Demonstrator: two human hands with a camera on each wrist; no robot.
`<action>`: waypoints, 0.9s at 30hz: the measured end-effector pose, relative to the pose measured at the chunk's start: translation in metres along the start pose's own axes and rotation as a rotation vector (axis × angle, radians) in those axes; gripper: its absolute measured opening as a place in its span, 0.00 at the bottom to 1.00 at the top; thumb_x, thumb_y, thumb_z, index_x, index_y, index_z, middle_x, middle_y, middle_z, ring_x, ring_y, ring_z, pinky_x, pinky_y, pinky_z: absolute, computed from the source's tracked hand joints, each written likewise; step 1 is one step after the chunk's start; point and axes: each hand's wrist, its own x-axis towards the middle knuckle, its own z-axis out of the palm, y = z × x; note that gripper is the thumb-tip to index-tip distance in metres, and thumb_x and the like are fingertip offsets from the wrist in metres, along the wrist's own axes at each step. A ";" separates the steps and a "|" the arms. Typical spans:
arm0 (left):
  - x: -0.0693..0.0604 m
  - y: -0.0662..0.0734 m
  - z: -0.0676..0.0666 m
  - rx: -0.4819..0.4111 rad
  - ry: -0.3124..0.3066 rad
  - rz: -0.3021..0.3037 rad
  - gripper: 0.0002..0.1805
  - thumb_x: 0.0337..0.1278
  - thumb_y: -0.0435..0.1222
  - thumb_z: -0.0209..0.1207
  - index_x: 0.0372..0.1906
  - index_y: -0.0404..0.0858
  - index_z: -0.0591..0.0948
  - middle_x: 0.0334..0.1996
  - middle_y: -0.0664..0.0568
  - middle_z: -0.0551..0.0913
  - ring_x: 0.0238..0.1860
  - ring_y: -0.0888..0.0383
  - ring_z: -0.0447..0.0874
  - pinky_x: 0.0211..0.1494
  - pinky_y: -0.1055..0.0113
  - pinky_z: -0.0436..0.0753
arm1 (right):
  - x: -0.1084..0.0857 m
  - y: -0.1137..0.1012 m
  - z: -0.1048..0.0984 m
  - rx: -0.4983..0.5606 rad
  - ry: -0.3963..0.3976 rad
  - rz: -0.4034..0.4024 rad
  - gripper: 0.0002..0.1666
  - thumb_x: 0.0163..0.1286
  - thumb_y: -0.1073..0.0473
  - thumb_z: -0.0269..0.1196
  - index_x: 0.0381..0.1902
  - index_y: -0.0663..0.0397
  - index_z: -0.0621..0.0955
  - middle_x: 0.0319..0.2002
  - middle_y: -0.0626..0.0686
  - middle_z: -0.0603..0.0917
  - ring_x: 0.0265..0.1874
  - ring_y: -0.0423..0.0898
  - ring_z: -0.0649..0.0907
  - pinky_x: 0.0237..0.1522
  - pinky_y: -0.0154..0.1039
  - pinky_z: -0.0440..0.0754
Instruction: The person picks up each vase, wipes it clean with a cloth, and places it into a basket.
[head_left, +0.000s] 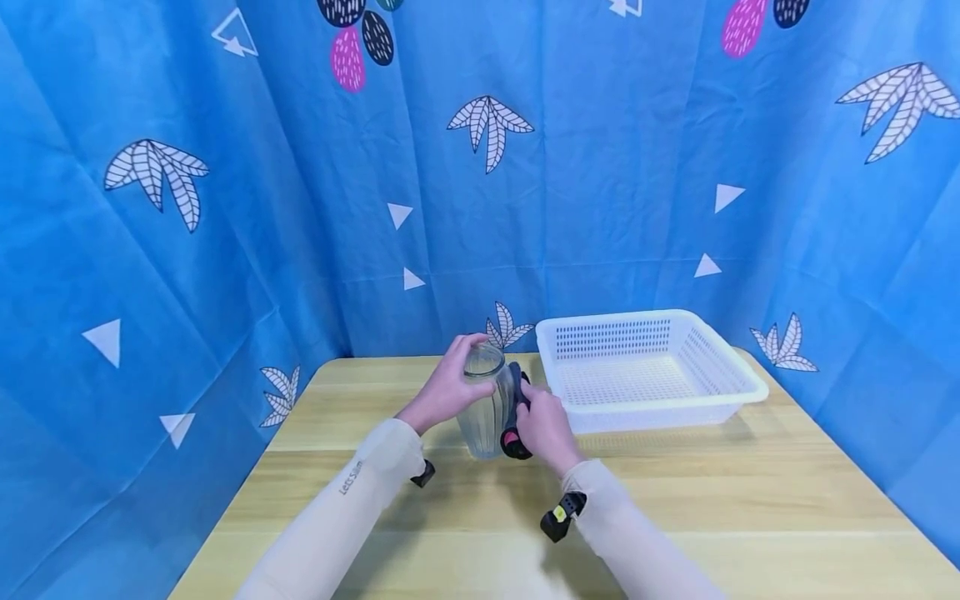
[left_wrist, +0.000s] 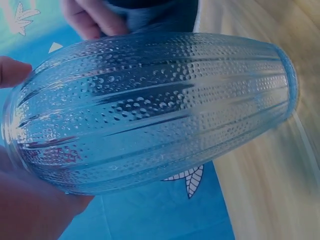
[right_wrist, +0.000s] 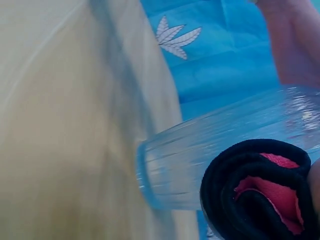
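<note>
A clear ribbed glass vase [head_left: 483,421] stands upright on the wooden table. My left hand [head_left: 450,387] grips it near the rim, thumb on one side and fingers on the other; the left wrist view shows the vase's dimpled side [left_wrist: 150,110] close up. Against the vase's right side, my right hand [head_left: 546,421] holds a rolled dark cloth [head_left: 516,417] with pink inside. The roll's coiled end [right_wrist: 260,195] shows in the right wrist view, in front of the glass [right_wrist: 185,165].
A white perforated plastic basket [head_left: 652,408] stands at the back right of the table [head_left: 720,492], beside the right hand. A blue patterned curtain [head_left: 600,208] hangs behind and along both sides.
</note>
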 end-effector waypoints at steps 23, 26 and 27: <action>-0.007 0.003 0.000 0.132 0.072 -0.055 0.45 0.54 0.52 0.71 0.73 0.47 0.64 0.64 0.48 0.67 0.67 0.48 0.67 0.67 0.46 0.73 | -0.013 -0.020 -0.019 -0.042 0.057 -0.062 0.30 0.71 0.61 0.60 0.69 0.58 0.74 0.52 0.66 0.85 0.42 0.56 0.86 0.43 0.52 0.84; -0.006 0.007 -0.003 0.108 0.055 -0.061 0.44 0.54 0.49 0.71 0.74 0.48 0.63 0.66 0.48 0.68 0.69 0.48 0.68 0.69 0.45 0.72 | -0.008 -0.034 -0.031 -0.071 0.152 -0.159 0.30 0.70 0.61 0.61 0.70 0.54 0.75 0.57 0.65 0.83 0.52 0.62 0.84 0.51 0.57 0.82; -0.006 0.008 -0.003 0.099 0.047 -0.063 0.44 0.55 0.48 0.71 0.74 0.47 0.63 0.67 0.48 0.68 0.69 0.48 0.67 0.69 0.45 0.71 | -0.007 -0.037 -0.033 -0.086 0.182 -0.195 0.31 0.69 0.61 0.61 0.70 0.52 0.75 0.58 0.65 0.82 0.54 0.63 0.83 0.52 0.59 0.82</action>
